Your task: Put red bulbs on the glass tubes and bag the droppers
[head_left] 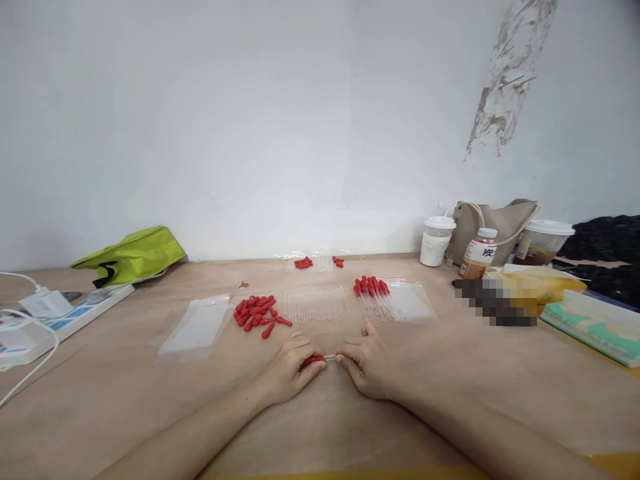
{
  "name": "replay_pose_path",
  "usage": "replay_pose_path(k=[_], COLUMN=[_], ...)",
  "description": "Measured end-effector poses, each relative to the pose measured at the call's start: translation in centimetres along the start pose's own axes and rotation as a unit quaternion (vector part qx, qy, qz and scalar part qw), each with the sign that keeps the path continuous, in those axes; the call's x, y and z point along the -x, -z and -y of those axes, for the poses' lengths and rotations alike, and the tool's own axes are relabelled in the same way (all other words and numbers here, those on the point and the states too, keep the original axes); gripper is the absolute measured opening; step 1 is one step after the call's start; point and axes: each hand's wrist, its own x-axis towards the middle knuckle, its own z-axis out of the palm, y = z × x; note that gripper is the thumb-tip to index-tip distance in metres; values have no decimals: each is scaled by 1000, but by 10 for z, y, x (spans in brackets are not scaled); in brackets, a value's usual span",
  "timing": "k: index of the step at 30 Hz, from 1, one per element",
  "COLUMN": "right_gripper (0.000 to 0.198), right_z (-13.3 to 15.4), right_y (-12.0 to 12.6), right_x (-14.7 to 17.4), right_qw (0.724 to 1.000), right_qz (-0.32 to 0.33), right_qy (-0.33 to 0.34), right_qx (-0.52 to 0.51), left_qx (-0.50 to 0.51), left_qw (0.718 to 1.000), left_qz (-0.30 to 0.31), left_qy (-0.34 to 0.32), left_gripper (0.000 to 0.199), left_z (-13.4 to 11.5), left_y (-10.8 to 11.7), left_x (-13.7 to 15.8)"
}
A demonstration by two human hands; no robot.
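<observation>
Beyond left fingers (307, 349) pinching bulb (313, 361), right fingers (349, 350) tube (329, 358), a cup (546, 243) (lidded) holds brown liquid (534, 257).

**Both Sides Pinched, Almost Tip to Tip**

From here I see two bare arms angling inward. The left forearm (200, 430) reaches in from seven o'clock and points toward two; the right forearm (475, 427) comes from five o'clock and points toward ten. At the end of one, the left hand (296, 365) is curled, back up, its thumb (311, 375) pressed near the bent fingers. Facing it, just apart at three o'clock, the right hand (369, 365) pinches between thumb and finger, while another finger (369, 328) sticks out toward twelve.
</observation>
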Motion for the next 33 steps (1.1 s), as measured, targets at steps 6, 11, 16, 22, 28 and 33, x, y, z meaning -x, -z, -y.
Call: replay_pose_path(k=[6, 11, 16, 22, 28, 33], right_gripper=[20, 18, 23, 24, 25, 29], right_z=[5, -4, -58, -119, -131, -134], right_y=[13, 24, 43, 48, 27, 23], right_x=[-3, -3, -19, -36, -31, -28], right_qw=[997, 993, 944, 844, 836, 838], right_qz=[9, 17, -23, -34, -16, -8], right_qy=[27, -18, -320, -526, -541, -539], right_qx=[72, 114, 74, 94, 94, 83], left_qx=[-22, -21, -2, 5, 5, 14], left_qw=[999, 997, 995, 996, 996, 996], left_qz=[-6, -57, -29, -7, -5, -3], left_qy=[-21, 56, 95, 89, 93, 91], left_gripper=[16, 31, 18, 13, 14, 14], left_z=[1, 10, 20, 18, 20, 20], left_y=[8, 14, 14, 14, 14, 15], left_x=[-4, 3, 8, 5, 6, 6])
